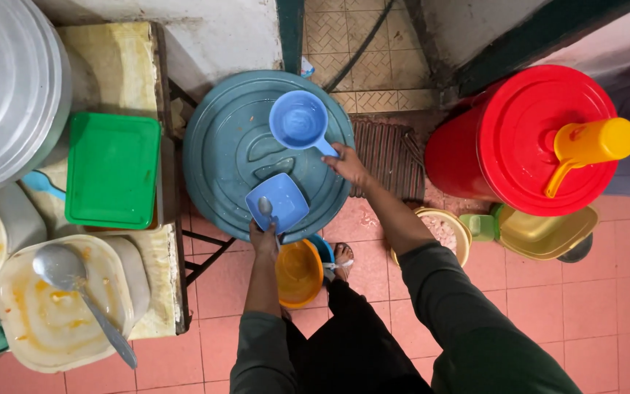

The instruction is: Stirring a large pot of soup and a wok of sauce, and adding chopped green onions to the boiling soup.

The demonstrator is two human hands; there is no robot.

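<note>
Left hand (262, 238) grips a blue square dish (277, 202), right hand (347, 165) a blue dipper (299, 121), over a teal lid (235, 157); pink floor tiles (607, 292) below

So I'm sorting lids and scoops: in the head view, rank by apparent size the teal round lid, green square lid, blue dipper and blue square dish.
1. teal round lid
2. green square lid
3. blue dipper and blue square dish: look alike, unranked.

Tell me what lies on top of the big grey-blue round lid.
On the lid: a blue dipper, a square blue dish with a spoon. Whatever the lid covers is hidden.
</note>
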